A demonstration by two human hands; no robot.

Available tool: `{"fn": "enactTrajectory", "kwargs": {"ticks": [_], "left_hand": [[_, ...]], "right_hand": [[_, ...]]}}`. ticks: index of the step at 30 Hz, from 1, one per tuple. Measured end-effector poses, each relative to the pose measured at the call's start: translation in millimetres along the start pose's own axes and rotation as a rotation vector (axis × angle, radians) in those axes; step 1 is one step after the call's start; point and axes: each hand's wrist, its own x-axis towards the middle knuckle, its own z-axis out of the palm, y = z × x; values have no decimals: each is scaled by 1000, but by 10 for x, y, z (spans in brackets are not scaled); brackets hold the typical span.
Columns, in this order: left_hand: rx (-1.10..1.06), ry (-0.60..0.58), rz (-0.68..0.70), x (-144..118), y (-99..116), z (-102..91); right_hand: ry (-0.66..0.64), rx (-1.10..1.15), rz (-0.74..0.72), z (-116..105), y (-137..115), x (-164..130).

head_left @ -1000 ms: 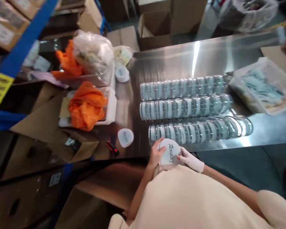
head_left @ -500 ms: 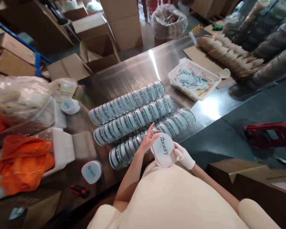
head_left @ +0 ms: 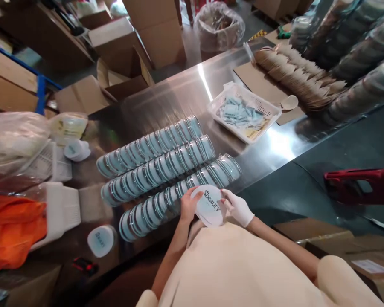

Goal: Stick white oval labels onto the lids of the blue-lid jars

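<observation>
Both my hands hold a small stack of round white labels [head_left: 208, 205] printed "Beauty", close to my body at the table's near edge. My bare left hand [head_left: 187, 205] grips the stack's left side. My right hand [head_left: 237, 207], in a white glove, grips its right side. Just beyond them three rows of clear round lidded containers [head_left: 161, 169] lie on edge across the steel table [head_left: 166, 104].
A white basket of pale blue sachets [head_left: 243, 111] stands at the right, brown paper pieces [head_left: 299, 74] on cardboard behind it. Another label stack [head_left: 100, 241] and a red-black tool [head_left: 85, 265] lie at the near left. Orange bags [head_left: 13, 230], white trays and cartons fill the left.
The view has swung from the left side towards the right and then slightly further. My hands keep the label stack; the left fingers, lifted half a second ago, now close on it.
</observation>
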Motion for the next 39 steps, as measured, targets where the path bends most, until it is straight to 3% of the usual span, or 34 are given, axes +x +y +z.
{"fn": "enactTrajectory", "kwargs": {"ticks": [6,10,13,15,17,22,26,29,32,35,37,39], "left_hand": [[265,-233,40,297,271,181],[380,-442,57,294,307,183],[319,-585,-30,300,335,95],[239,-567,-83,364,328,45],[164,-470,-92,495,300,24],[64,-222,76,948,182,35],[95,-192,118,1126,36,29],[125,-237,143,1140,-65,16],[142,-243,185,1136,-113,10],[152,-241,206,1137,-113,10],[165,-240,205,1136,-102,10],[175,-230,201,1131,-93,7]], "right_hand": [[171,-58,-74,-340,49,173],[380,-48,58,-782,227,318],[551,-202,33,-1102,267,463],[538,-371,-38,-1217,190,559],[442,-555,-79,-1255,42,652],[137,-877,46,-1204,-318,1032],[-22,-883,146,-1014,-181,1438],[44,-743,128,-763,184,1560],[249,-453,142,-491,544,1530],[472,-165,184,-310,735,1476],[475,-25,180,-302,781,1453],[310,82,212,-390,797,1438]]}}
